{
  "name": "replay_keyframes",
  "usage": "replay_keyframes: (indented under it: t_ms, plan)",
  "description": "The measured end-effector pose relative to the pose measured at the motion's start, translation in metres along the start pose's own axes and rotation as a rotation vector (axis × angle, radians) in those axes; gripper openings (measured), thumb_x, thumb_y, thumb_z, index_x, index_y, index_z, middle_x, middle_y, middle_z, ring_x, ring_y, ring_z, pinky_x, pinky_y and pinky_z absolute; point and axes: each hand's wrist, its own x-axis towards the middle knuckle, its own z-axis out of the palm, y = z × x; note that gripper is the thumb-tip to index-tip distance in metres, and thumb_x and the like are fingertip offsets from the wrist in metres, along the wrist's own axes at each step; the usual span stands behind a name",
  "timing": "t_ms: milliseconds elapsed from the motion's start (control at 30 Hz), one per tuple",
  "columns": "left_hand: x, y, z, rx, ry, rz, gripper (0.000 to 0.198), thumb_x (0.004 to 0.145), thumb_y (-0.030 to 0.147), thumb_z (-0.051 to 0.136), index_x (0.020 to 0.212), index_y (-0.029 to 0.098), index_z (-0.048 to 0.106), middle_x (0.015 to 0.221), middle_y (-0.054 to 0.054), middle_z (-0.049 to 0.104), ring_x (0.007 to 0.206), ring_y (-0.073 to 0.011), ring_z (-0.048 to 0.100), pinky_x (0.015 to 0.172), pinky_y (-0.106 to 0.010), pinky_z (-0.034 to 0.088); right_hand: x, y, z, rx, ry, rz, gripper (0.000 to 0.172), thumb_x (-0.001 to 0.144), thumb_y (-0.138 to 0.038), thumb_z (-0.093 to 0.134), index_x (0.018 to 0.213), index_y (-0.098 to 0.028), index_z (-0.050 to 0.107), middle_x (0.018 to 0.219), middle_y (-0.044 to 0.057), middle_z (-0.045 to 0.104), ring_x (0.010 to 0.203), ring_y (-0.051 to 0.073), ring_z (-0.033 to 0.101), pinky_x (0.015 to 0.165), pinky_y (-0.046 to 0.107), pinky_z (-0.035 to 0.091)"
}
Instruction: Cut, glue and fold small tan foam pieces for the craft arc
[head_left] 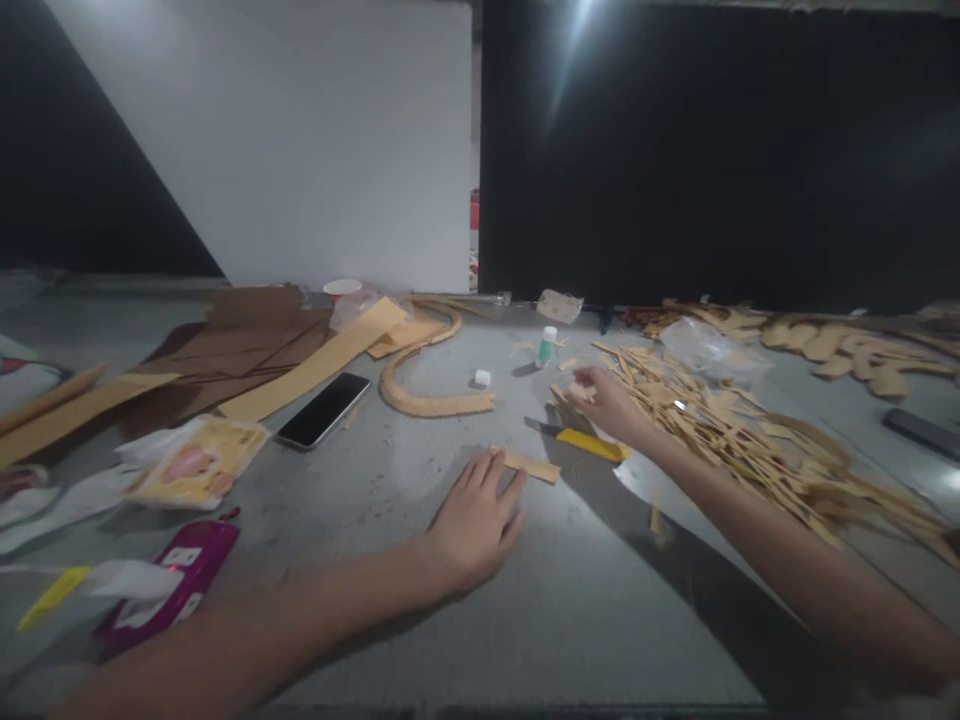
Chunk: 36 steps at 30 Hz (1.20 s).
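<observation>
My left hand [476, 520] lies on the grey table with its fingers stretched out. Its fingertips touch the left end of a short, flat tan strip [536, 467]. Further right, my right hand [611, 400] reaches over the left edge of a heap of thin tan strips [697, 410]; its fingers are slightly bent and apart, and I see nothing held in them. Just below that hand lies a yellow utility knife [592, 444], its blade pointing left. Beyond it stands a small bottle with green contents and a white cap [546, 347]. A small white block [482, 378] sits nearby.
A curved tan band [420, 404] lies left of centre. Around it are a black-screened phone [324, 410], a tissue packet [199, 462], a purple case [195, 560] and brown sheets [247, 335]. At the right are a plastic bag [709, 348] and carved-looking tan pieces [862, 355].
</observation>
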Motion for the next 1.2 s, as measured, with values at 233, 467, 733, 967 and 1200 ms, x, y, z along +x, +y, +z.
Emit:
replay_keyframes:
  t_ms: [233, 467, 733, 967, 1200]
  plan:
    - [-0.002, -0.002, -0.006, -0.017, -0.042, -0.021, 0.055, 0.103, 0.032, 0.053, 0.157, 0.018, 0.054, 0.165, -0.018, 0.047, 0.153, -0.0395, 0.042, 0.122, -0.059, 0.042, 0.092, -0.017, 0.048, 0.054, 0.000, 0.276, 0.045, 0.084, -0.037, 0.080, 0.120, -0.014, 0.063, 0.122, 0.019, 0.073, 0.113, 0.033, 0.067, 0.098, 0.040, 0.051]
    - [-0.002, -0.002, -0.002, 0.012, -0.012, -0.007, 0.056, 0.103, 0.032, 0.053, 0.152, 0.005, 0.053, 0.160, -0.024, 0.053, 0.152, -0.0390, 0.046, 0.129, -0.057, 0.036, 0.083, -0.038, 0.040, 0.127, -0.005, 0.171, 0.024, 0.103, -0.037, 0.050, 0.106, -0.015, 0.060, 0.092, 0.008, 0.070, 0.080, 0.020, 0.059, 0.072, 0.029, 0.043]
    - [-0.003, 0.001, -0.002, -0.032, 0.007, -0.066, 0.050, 0.102, 0.030, 0.055, 0.147, 0.009, 0.060, 0.158, -0.024, 0.052, 0.152, -0.0402, 0.044, 0.125, -0.058, 0.041, -0.028, -0.094, -0.048, 0.227, -0.141, -0.111, 0.036, 0.099, -0.055, 0.066, 0.116, -0.023, 0.065, 0.077, 0.001, 0.065, 0.061, 0.017, 0.052, 0.060, 0.029, 0.039]
    - [-0.003, 0.002, 0.000, 0.027, 0.024, -0.077, 0.054, 0.099, 0.028, 0.058, 0.150, 0.011, 0.059, 0.160, -0.023, 0.051, 0.152, -0.0419, 0.044, 0.123, -0.060, 0.042, -0.075, -0.100, -0.049, 0.171, -0.315, -0.060, 0.027, 0.100, -0.050, 0.064, 0.101, -0.023, 0.066, 0.063, -0.003, 0.058, 0.057, 0.016, 0.052, 0.057, 0.027, 0.036]
    - [-0.004, 0.001, 0.002, 0.040, 0.045, -0.079, 0.055, 0.101, 0.032, 0.056, 0.151, 0.010, 0.057, 0.159, -0.023, 0.053, 0.149, -0.0405, 0.047, 0.122, -0.058, 0.043, -0.069, -0.097, -0.035, 0.128, -0.377, -0.228, 0.018, 0.101, -0.040, 0.065, 0.097, -0.023, 0.060, 0.092, 0.006, 0.071, 0.072, 0.018, 0.063, 0.070, 0.028, 0.046]
